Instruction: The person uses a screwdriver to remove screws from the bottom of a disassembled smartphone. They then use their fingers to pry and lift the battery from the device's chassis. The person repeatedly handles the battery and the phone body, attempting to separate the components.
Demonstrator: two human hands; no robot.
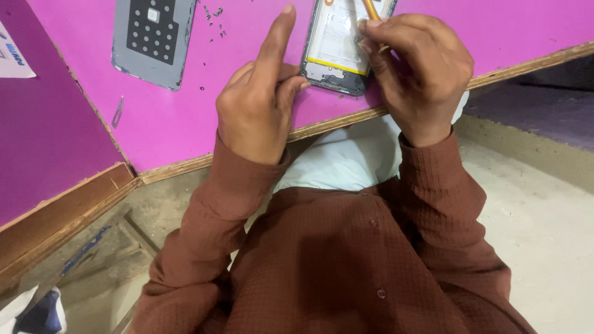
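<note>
Lying face-down at the near edge of the bright pink laminate worktop [185, 117]: an opened smartphone with its back removed, pale battery and dark lower board exposed [337, 55]. Likely light, stiff and thin, yet fragile inside; slick along the metal frame, so best taken by the side edges, never by the battery or bare board.

Left hand [257, 108] resting beside the phone's lower left corner, thumb tip touching that corner, forefinger stretched straight up over the worktop, other fingers curled in; a loose, half-folded grip holding nothing.

Right hand [421, 74] bunched over the phone's right side, fingertips [368, 28] pinched tight around a slim yellow-orange tool [371, 8], its working end hidden at the top border, so tip contact impossible to tell.

Farther left, well apart from the phone: a grey detached back cover with a dark dotted patch [151, 40]. Between the two, a scatter of tiny dark screws [213, 18]. Near the worktop's left seam, a small metal blade-like piece [117, 111].
</note>
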